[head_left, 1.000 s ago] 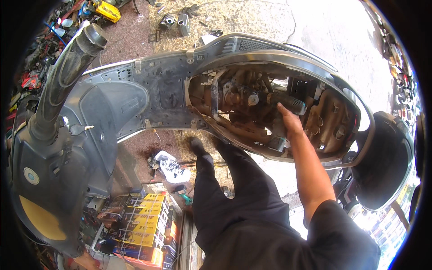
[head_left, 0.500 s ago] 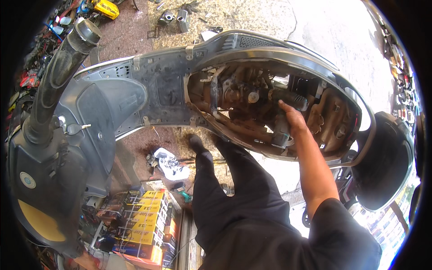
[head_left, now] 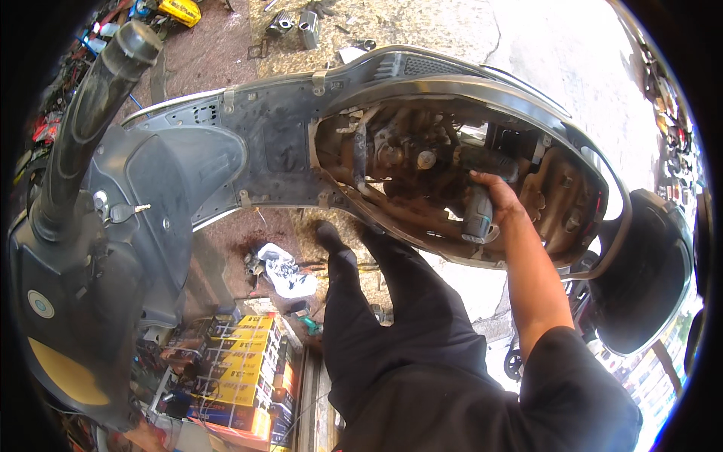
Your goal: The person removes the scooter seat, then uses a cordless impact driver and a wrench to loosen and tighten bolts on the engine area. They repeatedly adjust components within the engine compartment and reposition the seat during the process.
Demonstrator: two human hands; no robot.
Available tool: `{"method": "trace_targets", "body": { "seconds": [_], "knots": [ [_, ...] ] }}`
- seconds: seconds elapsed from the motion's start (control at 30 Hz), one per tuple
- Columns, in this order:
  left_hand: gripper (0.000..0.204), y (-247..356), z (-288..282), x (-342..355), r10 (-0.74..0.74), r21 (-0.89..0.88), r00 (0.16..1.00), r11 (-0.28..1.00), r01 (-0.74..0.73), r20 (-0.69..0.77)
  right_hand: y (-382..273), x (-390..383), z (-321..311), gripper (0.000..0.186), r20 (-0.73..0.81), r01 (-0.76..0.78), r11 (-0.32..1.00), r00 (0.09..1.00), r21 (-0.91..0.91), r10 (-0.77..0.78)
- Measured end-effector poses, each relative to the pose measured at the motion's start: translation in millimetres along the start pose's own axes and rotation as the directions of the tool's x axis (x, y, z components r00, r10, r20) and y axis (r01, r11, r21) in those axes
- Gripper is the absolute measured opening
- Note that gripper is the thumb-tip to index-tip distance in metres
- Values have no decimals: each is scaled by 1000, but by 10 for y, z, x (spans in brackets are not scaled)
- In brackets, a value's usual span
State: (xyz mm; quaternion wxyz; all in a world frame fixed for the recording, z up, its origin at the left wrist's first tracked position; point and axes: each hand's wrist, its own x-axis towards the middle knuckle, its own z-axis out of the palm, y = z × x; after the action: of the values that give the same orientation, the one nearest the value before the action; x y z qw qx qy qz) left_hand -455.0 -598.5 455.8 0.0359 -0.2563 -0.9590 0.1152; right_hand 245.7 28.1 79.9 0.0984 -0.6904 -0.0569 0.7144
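Note:
My right hand (head_left: 498, 197) reaches into the open body of a scooter (head_left: 282, 143), closed around a grey-green cordless power driver (head_left: 477, 218). My thumb lies toward the tool's head, and its battery end points toward me. The nose of the driver faces left, toward the dirty engine parts (head_left: 392, 151); shadow hides its tip, so contact cannot be made out. At the bottom left, beside the near end of the handlebar, a small patch of my left hand (head_left: 144, 435) seems to show. Its fingers cannot be made out.
A key (head_left: 132, 212) sits in the scooter's front panel. Stacked yellow and orange boxes (head_left: 245, 361) stand at the lower left. A white cloth (head_left: 285, 270) lies on the floor by my foot. Metal parts (head_left: 307, 30) lie beyond the scooter, and a dark tail box (head_left: 640, 271) is at right.
My right hand and the driver have shifted slightly to the right within the scooter body, and more of the driver's handle shows. The whole view has moved a little.

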Motion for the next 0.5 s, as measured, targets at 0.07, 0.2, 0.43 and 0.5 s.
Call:
{"method": "trace_targets", "body": {
  "seconds": [0.07, 0.2, 0.43, 0.5],
  "knots": [
    [61, -11, 3, -1, -7, 35, 1000, 999, 7, 5, -3, -11, 13, 27, -20, -25, 1000, 1000, -16, 24],
    [61, 119, -20, -21, 34, -55, 999, 998, -34, 5, -37, -23, 26, 26, 1, -31, 999, 1000, -18, 31],
    [59, 324, -90, -116, -65, 19, 997, 998, 64, 37, -32, 30, -12, 29, -12, -70, 997, 997, 20, 70],
    [59, 252, -63, -84, -23, -1, 999, 1000, 23, 22, -20, 35, -20, 30, -16, -68, 997, 997, 29, 69]
  ]
}}
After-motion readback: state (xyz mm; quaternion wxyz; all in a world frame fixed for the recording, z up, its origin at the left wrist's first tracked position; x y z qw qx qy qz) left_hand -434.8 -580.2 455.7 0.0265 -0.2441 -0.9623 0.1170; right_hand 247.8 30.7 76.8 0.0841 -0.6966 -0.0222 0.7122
